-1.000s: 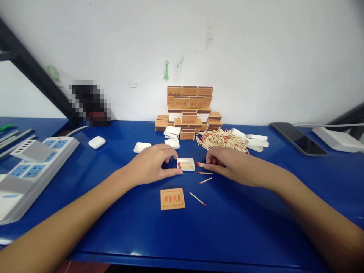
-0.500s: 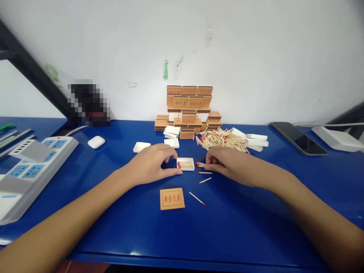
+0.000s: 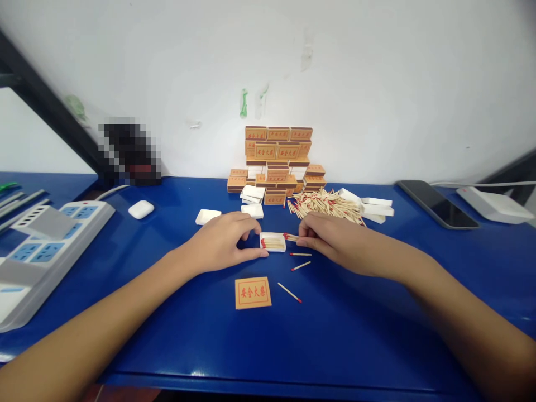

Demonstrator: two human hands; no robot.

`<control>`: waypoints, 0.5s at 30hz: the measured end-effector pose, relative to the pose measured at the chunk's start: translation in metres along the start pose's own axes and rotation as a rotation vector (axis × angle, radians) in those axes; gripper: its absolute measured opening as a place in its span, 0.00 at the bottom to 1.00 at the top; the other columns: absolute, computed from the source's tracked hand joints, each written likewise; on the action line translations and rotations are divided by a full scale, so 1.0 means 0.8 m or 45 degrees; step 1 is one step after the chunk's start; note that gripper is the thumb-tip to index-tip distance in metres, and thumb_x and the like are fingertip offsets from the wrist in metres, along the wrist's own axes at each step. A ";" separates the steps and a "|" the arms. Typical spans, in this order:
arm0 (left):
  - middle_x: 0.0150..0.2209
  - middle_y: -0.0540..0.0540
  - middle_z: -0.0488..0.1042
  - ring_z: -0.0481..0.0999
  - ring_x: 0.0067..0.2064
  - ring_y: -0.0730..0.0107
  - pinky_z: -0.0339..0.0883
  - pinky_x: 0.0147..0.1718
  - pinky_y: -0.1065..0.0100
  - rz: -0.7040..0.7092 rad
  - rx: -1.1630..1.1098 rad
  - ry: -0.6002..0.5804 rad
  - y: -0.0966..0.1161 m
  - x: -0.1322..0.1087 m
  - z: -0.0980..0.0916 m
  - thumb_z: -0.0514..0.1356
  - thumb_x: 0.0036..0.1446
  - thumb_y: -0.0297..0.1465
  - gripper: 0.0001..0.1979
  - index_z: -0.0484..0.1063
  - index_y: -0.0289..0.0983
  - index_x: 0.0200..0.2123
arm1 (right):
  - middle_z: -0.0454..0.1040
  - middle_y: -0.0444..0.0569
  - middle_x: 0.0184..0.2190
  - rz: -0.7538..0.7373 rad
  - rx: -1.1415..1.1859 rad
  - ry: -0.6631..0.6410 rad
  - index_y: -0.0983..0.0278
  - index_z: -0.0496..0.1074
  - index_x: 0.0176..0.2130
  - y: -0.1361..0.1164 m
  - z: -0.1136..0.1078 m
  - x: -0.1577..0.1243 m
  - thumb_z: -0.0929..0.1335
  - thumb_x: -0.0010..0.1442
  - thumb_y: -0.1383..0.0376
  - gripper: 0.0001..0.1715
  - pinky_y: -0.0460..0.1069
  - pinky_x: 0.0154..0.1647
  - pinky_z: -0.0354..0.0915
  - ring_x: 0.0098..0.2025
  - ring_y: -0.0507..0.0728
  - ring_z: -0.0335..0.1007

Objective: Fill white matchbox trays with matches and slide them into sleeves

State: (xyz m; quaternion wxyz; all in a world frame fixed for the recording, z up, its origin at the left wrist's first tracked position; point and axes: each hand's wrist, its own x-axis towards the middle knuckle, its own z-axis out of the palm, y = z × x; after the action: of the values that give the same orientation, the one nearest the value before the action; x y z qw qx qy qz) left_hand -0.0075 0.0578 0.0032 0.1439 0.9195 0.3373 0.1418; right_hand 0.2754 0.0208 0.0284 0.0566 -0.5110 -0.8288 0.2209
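A small white tray with several red-tipped matches in it lies on the blue table. My left hand grips its left end between thumb and fingers. At the tray's right end, my right hand pinches a few matches, their red heads at the tray's edge. Two loose matches lie just below that hand. Nearer to me are another match and an orange matchbox cover lying flat.
Stacked matchboxes stand against the wall, with a heap of matches and white trays beside them. A phone lies at right. At left are a power strip and a white case.
My right hand has moved slightly left and up with its matches, bringing their heads to the tray's right edge. My left hand keeps its place on the tray.
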 end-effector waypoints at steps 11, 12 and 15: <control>0.33 0.49 0.73 0.73 0.37 0.64 0.63 0.35 0.64 0.051 -0.009 0.013 0.005 -0.004 0.002 0.67 0.63 0.49 0.19 0.76 0.39 0.42 | 0.76 0.52 0.41 -0.176 -0.259 0.079 0.62 0.69 0.39 -0.035 0.024 0.019 0.64 0.74 0.62 0.10 0.50 0.32 0.59 0.34 0.56 0.70; 0.33 0.49 0.73 0.73 0.37 0.64 0.63 0.35 0.64 0.052 -0.009 0.011 0.005 -0.005 0.002 0.67 0.63 0.49 0.19 0.76 0.39 0.42 | 0.76 0.52 0.40 -0.183 -0.276 0.078 0.62 0.69 0.38 -0.036 0.024 0.019 0.64 0.74 0.62 0.10 0.50 0.32 0.58 0.34 0.56 0.70; 0.33 0.49 0.74 0.73 0.37 0.64 0.63 0.35 0.64 0.048 -0.004 0.007 0.005 -0.005 0.002 0.67 0.63 0.48 0.18 0.76 0.39 0.42 | 0.76 0.51 0.40 -0.184 -0.272 0.060 0.63 0.69 0.38 -0.041 0.022 0.019 0.64 0.74 0.62 0.10 0.50 0.32 0.59 0.34 0.56 0.71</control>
State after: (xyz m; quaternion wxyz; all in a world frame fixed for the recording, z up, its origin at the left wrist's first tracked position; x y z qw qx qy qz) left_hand -0.0072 0.0519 0.0024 0.1417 0.9251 0.3200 0.1475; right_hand 0.2356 0.0162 0.0243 0.0371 -0.4581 -0.8807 0.1145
